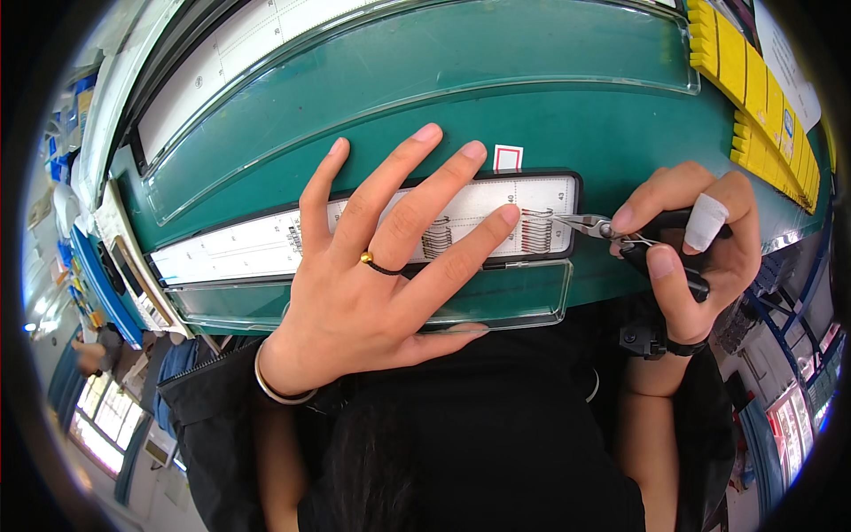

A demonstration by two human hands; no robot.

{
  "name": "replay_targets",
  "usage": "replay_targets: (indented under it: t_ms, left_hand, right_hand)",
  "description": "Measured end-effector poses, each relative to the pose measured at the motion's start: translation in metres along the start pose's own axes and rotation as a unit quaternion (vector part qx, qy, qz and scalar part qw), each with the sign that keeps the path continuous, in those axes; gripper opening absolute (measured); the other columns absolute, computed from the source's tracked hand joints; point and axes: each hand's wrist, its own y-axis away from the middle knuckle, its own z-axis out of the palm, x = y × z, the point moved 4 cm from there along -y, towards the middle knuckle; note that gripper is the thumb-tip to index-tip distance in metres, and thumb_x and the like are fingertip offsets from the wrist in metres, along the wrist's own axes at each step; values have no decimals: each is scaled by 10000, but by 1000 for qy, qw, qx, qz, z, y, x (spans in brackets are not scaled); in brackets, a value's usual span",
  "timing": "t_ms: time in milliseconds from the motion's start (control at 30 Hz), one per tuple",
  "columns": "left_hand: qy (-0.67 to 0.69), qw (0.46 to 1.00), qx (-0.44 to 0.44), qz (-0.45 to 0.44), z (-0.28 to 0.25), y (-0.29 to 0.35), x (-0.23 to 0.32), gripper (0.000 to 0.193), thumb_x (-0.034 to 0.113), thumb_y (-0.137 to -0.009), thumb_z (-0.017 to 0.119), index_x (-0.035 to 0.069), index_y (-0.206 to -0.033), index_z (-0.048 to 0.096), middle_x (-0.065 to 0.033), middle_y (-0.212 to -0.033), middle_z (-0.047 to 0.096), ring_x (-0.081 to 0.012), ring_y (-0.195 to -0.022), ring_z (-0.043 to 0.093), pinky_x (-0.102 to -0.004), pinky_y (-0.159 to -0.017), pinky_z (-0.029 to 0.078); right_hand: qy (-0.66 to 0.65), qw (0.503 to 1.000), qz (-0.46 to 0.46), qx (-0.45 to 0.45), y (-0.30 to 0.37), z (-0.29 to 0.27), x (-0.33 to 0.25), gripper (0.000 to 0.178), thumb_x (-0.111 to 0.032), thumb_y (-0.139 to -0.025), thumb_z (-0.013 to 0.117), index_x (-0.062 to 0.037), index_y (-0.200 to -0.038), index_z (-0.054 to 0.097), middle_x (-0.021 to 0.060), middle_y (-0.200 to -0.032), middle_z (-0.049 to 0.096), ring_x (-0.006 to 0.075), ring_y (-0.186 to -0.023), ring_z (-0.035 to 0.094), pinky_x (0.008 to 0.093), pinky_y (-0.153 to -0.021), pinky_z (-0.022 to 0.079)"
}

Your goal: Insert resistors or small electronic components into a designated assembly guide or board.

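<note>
A long narrow box (548,192) with a black rim and a white marked pad lies on the green mat, its clear lid (496,306) folded out on my side. Small fishing hooks (537,232) sit in a row near its right end, and another row of hooks (435,238) is partly covered by my fingers. My left hand (372,257), fingers spread, lies across the box, with the index fingertip beside the right-hand row. My right hand (700,239), a white bandage on one finger, grips pointed pliers (594,225) with dark handles. Their tips meet the right end of that row.
Beyond the box lies a large clear plastic cover (443,75), with a bigger white-padded case (213,84) behind it. A yellow notched strip (762,106) stands at the far right. A small red-framed white label (508,158) touches the box's far edge. Blue flat pieces (106,284) lie left.
</note>
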Motion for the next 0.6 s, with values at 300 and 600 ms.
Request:
replay_targets:
  t_ms: [300, 600]
  left_hand:
    - [-7, 1000, 2, 0, 1, 1, -1, 773, 562, -607, 824, 211, -1286, 709, -161, -1458, 550, -377, -1389, 459, -576, -1167, 252]
    - [-2, 1000, 0, 1, 0, 0, -1, 775, 544, -603, 836, 213, -1291, 705, -155, -1464, 545, -374, -1391, 459, -578, -1164, 255]
  right_hand:
    - [-11, 1000, 2, 1, 0, 1, 1, 299, -97, -857, 693, -77, -898, 398, 238, -886, 651, 179, -692, 564, 269, -581, 516]
    - [-18, 1000, 2, 2, 0, 1, 1, 288, -80, -847, 680, -73, -901, 398, 243, -888, 645, 182, -701, 565, 270, -594, 520]
